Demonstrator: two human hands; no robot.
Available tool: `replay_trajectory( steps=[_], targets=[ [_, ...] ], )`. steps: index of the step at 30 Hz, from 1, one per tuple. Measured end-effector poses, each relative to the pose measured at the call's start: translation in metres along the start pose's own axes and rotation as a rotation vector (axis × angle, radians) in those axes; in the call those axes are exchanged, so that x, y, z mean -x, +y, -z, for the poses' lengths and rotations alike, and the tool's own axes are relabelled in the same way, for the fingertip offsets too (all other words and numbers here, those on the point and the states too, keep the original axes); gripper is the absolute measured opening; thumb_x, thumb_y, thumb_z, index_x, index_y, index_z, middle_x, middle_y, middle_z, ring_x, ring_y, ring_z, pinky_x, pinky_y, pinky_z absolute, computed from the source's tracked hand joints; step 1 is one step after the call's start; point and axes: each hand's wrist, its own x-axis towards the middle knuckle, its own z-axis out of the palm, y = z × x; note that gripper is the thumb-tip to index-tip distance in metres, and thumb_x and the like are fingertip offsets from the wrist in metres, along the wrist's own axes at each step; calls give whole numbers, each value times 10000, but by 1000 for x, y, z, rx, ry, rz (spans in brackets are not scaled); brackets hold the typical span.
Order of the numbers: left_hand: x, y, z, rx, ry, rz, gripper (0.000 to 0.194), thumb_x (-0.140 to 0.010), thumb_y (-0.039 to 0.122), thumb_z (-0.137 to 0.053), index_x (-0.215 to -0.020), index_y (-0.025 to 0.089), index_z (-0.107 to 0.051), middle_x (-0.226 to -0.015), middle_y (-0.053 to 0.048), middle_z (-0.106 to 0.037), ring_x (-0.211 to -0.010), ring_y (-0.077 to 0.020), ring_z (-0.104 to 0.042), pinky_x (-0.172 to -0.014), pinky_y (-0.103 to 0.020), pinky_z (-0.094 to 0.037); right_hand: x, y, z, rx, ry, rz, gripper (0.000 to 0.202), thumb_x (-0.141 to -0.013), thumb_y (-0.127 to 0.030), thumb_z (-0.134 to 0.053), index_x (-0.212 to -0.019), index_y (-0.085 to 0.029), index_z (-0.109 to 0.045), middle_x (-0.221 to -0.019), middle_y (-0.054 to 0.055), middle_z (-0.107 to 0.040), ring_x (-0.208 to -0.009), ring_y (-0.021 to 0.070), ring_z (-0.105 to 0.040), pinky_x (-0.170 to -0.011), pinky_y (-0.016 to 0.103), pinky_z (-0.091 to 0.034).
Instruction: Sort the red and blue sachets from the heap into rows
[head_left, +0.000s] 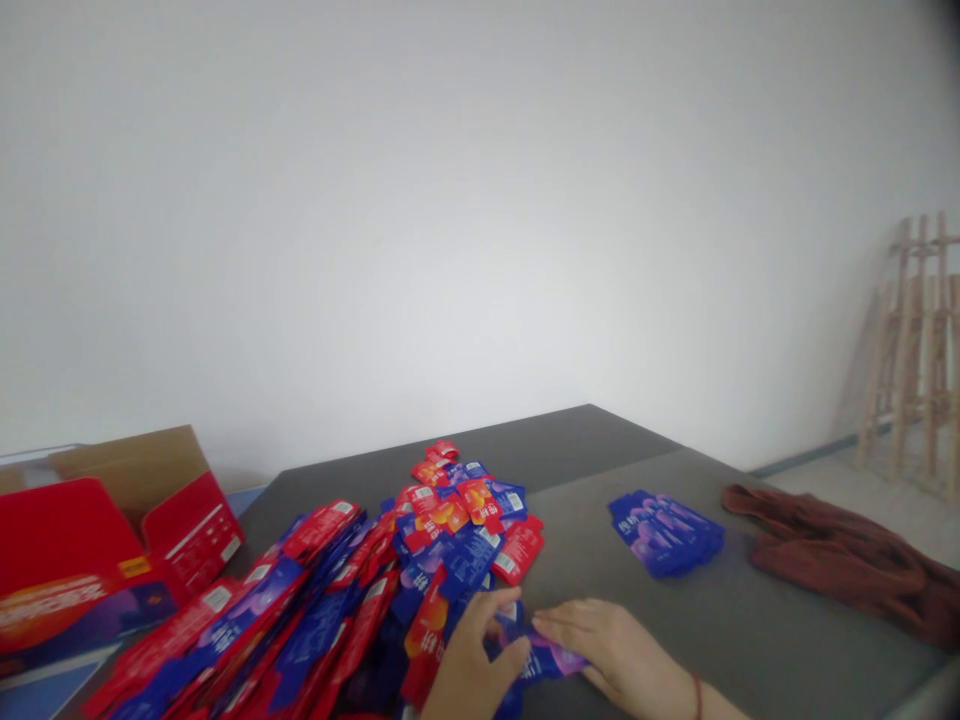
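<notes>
Red and blue flat packets [315, 620] lie in a large heap on the grey table [750, 640]. My left hand [480, 655] is at the heap's right edge, thumb and fingers curved apart over blue packets; whether it grips one is unclear. Just right of it, my right hand [600, 645] has its fingers together on a blue-purple packet [551, 658], its thumb side hidden. Farther right, a fanned stack of blue packets [664, 533] lies flat on the table.
An open red cardboard box [75, 560] stands at the left. A crumpled brown cloth [847, 560] lies along the table's right side. Wooden racks [919, 360] stand on the floor at the far right, near the white wall [480, 220].
</notes>
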Motion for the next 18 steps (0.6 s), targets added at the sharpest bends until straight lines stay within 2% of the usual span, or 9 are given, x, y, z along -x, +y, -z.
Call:
replay_trajectory(
  steps=[1,2,3,5,7,9,11,15,18],
  targets=[
    [1,3,-1,-145,66,-130,411,-742,301,-603,-1148,237,-598,-1197,-89,-587,-1019,-228,-583,-905,-403,-469,0,0,-2,-8,1,-31,388,-946,-290,-427,-1320,-233,-514,-1247,91,-626,-1100,195,-590,-955,314,-426],
    [1,6,-1,-273,76,-253,382,-733,305,-637,-1110,249,-631,-1264,-84,-563,-1151,-264,-515,-1002,-437,-401,1,0,-3,-13,0,-62,371,-949,-301,-425,-1294,-225,-538,-1212,90,-646,-1063,195,-606,-933,304,-436],
    [1,10,-2,-383,34,-353,364,-723,310,-668,-1083,256,-651,-1263,-74,-578,-1202,-282,-478,-1041,-452,-359,1,-1,-3,-14,-5,-89,353,-951,-312,-422,-1262,-222,-564,-1171,85,-667,-1026,196,-620,-908,296,-445],
    [1,16,-3,-548,-102,-449,327,-752,295,-672,-1078,268,-657,-1146,-43,-660,-1147,-268,-524,-1022,-436,-371,0,-5,-2,-12,-24,-131,316,-953,-329,-422,-1176,-225,-620,-1071,71,-703,-947,198,-643,-854,285,-458],
    [0,23,-3,-658,-176,-436,238,-841,251,-586,-1067,270,-656,-1022,-15,-708,-1049,-231,-577,-956,-386,-406,-1,-9,1,-40,-38,-159,292,-949,-350,-439,-1104,-231,-656,-1004,52,-720,-900,196,-657,-819,273,-462],
    [0,26,-4,-726,-183,-391,212,-889,226,-519,-1038,265,-664,-985,-8,-717,-999,-220,-589,-899,-358,-413,-1,-13,5,-108,-42,-169,282,-943,-371,-462,-1088,-242,-666,-989,36,-727,-902,192,-664,-819,261,-462],
    [0,25,-4,-749,-178,-365,199,-884,224,-533,-1028,258,-665,-982,-6,-716,-968,-218,-590,-862,-341,-410,0,-13,7,-192,-26,-150,294,-943,-381,-468,-1136,-261,-655,-1017,27,-725,-929,184,-663,-841,254,-464],
    [-3,10,-6,-813,-138,-280,222,-848,136,-538,-993,236,-672,-950,-12,-714,-910,-208,-593,-804,-314,-405,7,-7,5,-319,67,-159,335,-955,-378,-443,-1212,-270,-629,-1165,40,-680,-1059,179,-627,-949,276,-454],
    [-4,0,-2,-886,-57,-197,263,-872,91,-454,-923,222,-677,-899,-22,-709,-888,-206,-589,-773,-302,-397,17,4,4,-282,103,-237,345,-969,-359,-409,-1232,-283,-618,-1229,37,-646,-1127,183,-594,-1005,315,-437]
  ],
)
